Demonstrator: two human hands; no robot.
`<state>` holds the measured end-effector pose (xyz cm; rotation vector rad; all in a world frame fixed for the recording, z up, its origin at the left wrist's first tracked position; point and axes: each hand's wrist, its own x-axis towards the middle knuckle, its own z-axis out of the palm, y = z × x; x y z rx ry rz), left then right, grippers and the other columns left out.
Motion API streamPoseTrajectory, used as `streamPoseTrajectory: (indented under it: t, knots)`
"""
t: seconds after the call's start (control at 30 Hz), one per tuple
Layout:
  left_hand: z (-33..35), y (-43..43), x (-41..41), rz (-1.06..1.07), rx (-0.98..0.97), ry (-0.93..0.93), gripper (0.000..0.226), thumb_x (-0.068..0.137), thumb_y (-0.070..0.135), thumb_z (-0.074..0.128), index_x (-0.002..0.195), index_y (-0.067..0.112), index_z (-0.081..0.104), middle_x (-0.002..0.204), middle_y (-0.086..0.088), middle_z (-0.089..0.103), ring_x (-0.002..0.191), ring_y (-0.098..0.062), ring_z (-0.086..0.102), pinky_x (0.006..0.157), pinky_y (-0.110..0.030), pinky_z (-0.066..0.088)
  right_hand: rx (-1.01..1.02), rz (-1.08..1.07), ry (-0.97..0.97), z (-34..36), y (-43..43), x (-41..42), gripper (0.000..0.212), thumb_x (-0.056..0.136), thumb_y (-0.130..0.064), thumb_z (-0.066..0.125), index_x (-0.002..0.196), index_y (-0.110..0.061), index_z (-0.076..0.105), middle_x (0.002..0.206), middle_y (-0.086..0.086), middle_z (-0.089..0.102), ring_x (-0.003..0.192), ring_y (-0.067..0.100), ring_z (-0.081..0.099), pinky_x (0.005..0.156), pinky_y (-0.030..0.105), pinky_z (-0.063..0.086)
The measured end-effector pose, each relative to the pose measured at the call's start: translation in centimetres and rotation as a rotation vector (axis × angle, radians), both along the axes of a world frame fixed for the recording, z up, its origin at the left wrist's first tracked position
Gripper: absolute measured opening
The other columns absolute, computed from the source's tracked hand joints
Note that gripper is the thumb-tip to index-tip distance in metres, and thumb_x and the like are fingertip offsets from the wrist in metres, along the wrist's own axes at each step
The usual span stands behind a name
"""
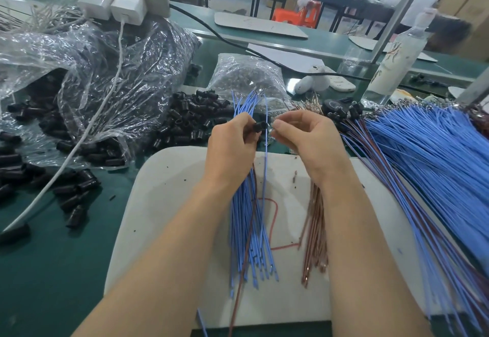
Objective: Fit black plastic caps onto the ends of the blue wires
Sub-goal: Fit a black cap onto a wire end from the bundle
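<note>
1. The left hand [232, 146] has its fingers clamped on a black plastic cap [260, 126], and also grips a bundle of blue wires [247, 220].
2. The right hand [307, 135] pinches its fingers together on a single blue wire [265, 177] just beside the cap.
3. Brown wires [315, 230] hang under the right hand.
4. All are above a white board [164, 204] on the green desk [53, 270], with loose black caps [185, 122] beyond.

Left hand [231, 140] pinches black cap [260, 126] plus blue wire bundle [247, 220]; right hand [308, 135] fingertips [277, 125] just beside cap, pinching single blue wire [265, 177].
</note>
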<state>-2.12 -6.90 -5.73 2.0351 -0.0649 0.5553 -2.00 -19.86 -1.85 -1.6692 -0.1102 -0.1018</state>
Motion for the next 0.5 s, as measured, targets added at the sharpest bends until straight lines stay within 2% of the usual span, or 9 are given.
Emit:
streamPoseTrajectory:
  t: [0.13,0.33,0.5]
  knots:
    - [-0.21,0.15,0.09,0.013,0.014,-0.021,0.005,0.087,0.009,0.061,0.082,0.008,0.062,0.073,-0.006,0.069,0.071,-0.026,0.062,0.070,-0.039,0.051,-0.037,0.036,-0.082,0.18,0.17,-0.71,0.020,0.086,0.007,0.060,0.092,-0.010,0.068,0.083,0.000,0.070,0.077,0.007,0.069,0.077,0.018,0.055]
    - [-0.43,0.15,0.39,0.021,0.002,-0.006,0.008,0.087,0.009,0.061,0.079,0.008,0.061,0.072,-0.008,0.067,0.071,-0.030,0.063,0.070,-0.042,0.051,-0.224,-0.013,-0.271,0.13,0.25,-0.85,0.013,0.085,-0.002,0.067,0.090,-0.013,0.065,0.088,0.002,0.070,0.081,0.008,0.067,0.078,0.018,0.052]
    - [-0.13,0.31,0.09,0.036,0.044,-0.009,0.005,0.086,0.009,0.060,0.083,0.007,0.063,0.075,-0.008,0.069,0.074,-0.030,0.063,0.071,-0.041,0.051,-0.389,-0.046,-0.323,-0.18,0.42,-0.81,0.011,0.085,-0.004,0.066,0.088,-0.015,0.068,0.084,-0.003,0.070,0.082,0.008,0.068,0.082,0.021,0.054]
